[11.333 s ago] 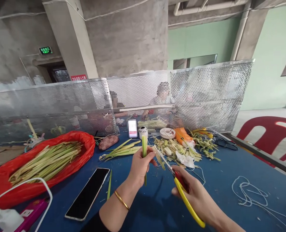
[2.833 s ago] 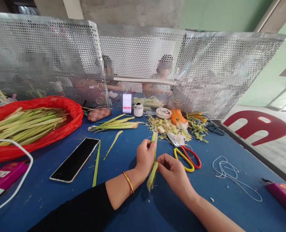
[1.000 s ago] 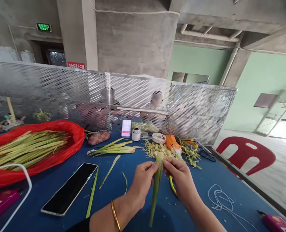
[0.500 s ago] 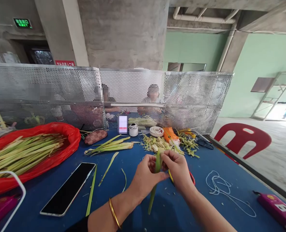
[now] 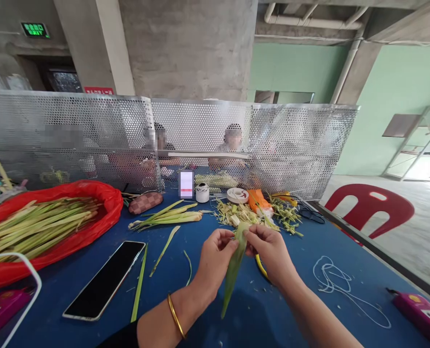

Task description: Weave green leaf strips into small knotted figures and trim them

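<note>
Between my two hands hangs a long green leaf (image 5: 232, 275), its pointed end down over the blue table (image 5: 127, 333). My left hand (image 5: 216, 258) pinches its left edge near the upper end, thumb in front. My right hand (image 5: 269, 249) is closed on the right edge at about the same height. Beyond my fingers lies a heap of pale leaf scraps (image 5: 232, 212). Under my right hand a yellow curved handle (image 5: 261, 267) shows in part; the rest of that tool is hidden. A small bundle of leaves (image 5: 171, 215) lies further left.
A red plastic bag (image 5: 106, 212) full of long leaves stands at the left. A phone (image 5: 104, 280) and loose leaf strips (image 5: 140, 285) lie left of my arms. White string (image 5: 333, 280) lies right. A perforated metal screen (image 5: 200, 116) runs behind; people sit beyond it.
The leaf has turned and spread, so its broad face now shows. My left thumb has moved up along it, closer to my right fingers. The view has shifted slightly.
</note>
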Demonstrator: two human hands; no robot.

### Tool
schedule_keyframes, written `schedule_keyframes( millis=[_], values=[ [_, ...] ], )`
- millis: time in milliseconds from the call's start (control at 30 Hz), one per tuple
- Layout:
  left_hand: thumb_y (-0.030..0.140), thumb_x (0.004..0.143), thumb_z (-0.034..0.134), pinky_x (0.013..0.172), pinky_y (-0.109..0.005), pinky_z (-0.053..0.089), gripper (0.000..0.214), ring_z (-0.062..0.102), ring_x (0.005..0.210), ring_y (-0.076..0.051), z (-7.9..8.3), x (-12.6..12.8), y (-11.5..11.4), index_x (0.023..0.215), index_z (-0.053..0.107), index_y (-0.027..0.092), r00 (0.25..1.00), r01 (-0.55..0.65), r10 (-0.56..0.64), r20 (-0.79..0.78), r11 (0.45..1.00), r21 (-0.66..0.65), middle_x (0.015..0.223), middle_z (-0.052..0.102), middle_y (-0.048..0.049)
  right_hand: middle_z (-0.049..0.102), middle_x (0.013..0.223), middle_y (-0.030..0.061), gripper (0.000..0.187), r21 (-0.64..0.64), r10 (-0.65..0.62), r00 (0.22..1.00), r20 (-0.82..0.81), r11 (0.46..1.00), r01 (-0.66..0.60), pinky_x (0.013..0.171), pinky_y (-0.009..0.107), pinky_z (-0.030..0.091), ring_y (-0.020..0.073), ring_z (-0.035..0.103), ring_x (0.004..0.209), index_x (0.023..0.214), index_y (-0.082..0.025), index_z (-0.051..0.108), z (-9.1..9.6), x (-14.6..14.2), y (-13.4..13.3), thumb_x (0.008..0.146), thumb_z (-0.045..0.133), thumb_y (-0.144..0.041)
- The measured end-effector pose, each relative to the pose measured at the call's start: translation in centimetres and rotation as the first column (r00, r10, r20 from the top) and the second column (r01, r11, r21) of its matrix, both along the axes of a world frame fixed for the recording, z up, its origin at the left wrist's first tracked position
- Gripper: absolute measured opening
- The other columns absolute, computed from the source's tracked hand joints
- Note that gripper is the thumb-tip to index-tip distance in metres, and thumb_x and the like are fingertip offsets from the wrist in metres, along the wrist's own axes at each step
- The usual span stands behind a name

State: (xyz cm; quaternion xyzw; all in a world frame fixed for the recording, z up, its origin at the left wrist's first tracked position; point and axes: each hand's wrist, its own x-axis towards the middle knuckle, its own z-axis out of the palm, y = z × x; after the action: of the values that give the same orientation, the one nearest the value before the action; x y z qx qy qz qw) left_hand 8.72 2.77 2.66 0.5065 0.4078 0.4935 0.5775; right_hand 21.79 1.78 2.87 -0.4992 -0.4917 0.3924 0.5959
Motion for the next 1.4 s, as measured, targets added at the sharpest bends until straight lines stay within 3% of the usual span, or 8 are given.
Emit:
schedule_keyframes(
  millis=[100,200,367,467,667,967,1300,1400],
  values=[
    [0.034,0.071,0.069,0.063,-0.025,0.044,0.021,0.057,0.068,-0.015,-0.1,0.0,0.2,0.078,0.062,0.016,1.0,-0.021,0.02,0.012,0.997,0.078,0.073,0.065,-0.0021,0.052,0.044,-0.0041,0.029,-0.038,0.094,0.995,0.038,0.995,-0.092,0.045,0.023,0.038,0.0122,0.05,0.042,0.056,-0.02,0.053,0.0,-0.2,-0.1,0.071,0.068,-0.04],
    [0.037,0.073,0.066,0.058,-0.023,0.041,0.02,0.053,0.06,-0.013,0.0,-0.1,0.2,0.073,0.061,0.017,0.999,-0.038,0.036,0.03,0.997,0.073,0.065,0.061,0.0005,0.051,0.046,-0.004,0.031,-0.027,0.142,0.986,0.087,0.99,-0.14,0.047,0.023,0.039,0.0119,0.05,0.044,0.055,-0.02,0.052,0.1,-0.3,-0.2,0.071,0.068,-0.041],
    [0.035,0.073,0.066,0.053,-0.021,0.036,0.02,0.044,0.053,-0.01,0.2,-0.2,-0.1,0.067,0.062,0.017,0.999,-0.041,0.04,0.008,0.996,0.085,0.058,0.055,0.0034,0.059,0.06,-0.0006,0.024,0.117,-0.002,0.997,0.082,0.993,-0.007,0.052,0.025,0.042,0.014,0.051,0.055,0.072,-0.019,0.063,0.1,-0.5,-0.3,0.072,0.069,-0.042],
    [0.038,0.073,0.066,0.051,-0.021,0.035,0.021,0.044,0.053,-0.01,0.1,-0.1,-0.3,0.07,0.065,0.017,1.0,-0.026,0.025,0.015,0.998,0.055,0.058,0.056,0.003,0.063,0.066,0.0021,0.022,0.139,-0.054,0.993,0.103,0.989,0.039,0.056,0.027,0.044,0.0161,0.053,0.06,0.074,-0.019,0.065,0.0,-0.6,-0.3,0.074,0.068,-0.041],
    [0.036,0.075,0.063,0.052,-0.022,0.034,0.022,0.04,0.05,-0.009,-0.1,-0.2,0.0,0.063,0.061,0.017,0.996,-0.06,0.069,-0.064,0.991,0.123,0.056,0.052,0.0035,0.065,0.07,0.0017,0.017,0.134,0.003,0.966,0.259,0.99,-0.04,0.059,0.027,0.043,0.0169,0.054,0.065,0.077,-0.019,0.069,0.1,-0.2,-0.5,0.078,0.063,-0.035],
    [0.032,0.074,0.062,0.051,-0.022,0.033,0.02,0.043,0.053,-0.011,0.3,-0.6,-0.1,0.062,0.068,0.017,0.988,-0.074,0.094,-0.125,0.985,0.158,0.055,0.053,0.0015,0.063,0.069,0.0012,0.013,0.165,0.016,0.93,0.367,0.983,-0.082,0.06,0.027,0.042,0.0167,0.054,0.065,0.075,-0.019,0.065,0.0,0.4,-0.3,0.08,0.061,-0.03],
    [0.029,0.07,0.062,0.048,-0.021,0.035,0.019,0.045,0.051,-0.011,0.6,-0.3,0.1,0.059,0.068,0.015,0.996,-0.081,0.082,-0.029,0.996,0.042,0.053,0.055,0.0006,0.06,0.079,0.0033,0.015,0.414,-0.206,0.752,0.627,0.905,-0.097,0.066,0.027,0.042,0.0181,0.056,0.074,0.079,-0.022,0.057,-0.1,-0.3,-0.9,0.09,0.048,-0.02],
    [0.031,0.072,0.062,0.048,-0.021,0.034,0.02,0.044,0.052,-0.01,0.4,-0.4,0.2,0.062,0.068,0.015,0.995,-0.086,0.09,-0.048,0.993,0.079,0.054,0.054,0.0011,0.06,0.079,0.0037,0.015,0.412,-0.217,0.766,0.604,0.909,-0.067,0.066,0.028,0.042,0.0185,0.056,0.073,0.079,-0.022,0.057,-0.3,-0.5,-0.8,0.091,0.048,-0.022]
  ],
)
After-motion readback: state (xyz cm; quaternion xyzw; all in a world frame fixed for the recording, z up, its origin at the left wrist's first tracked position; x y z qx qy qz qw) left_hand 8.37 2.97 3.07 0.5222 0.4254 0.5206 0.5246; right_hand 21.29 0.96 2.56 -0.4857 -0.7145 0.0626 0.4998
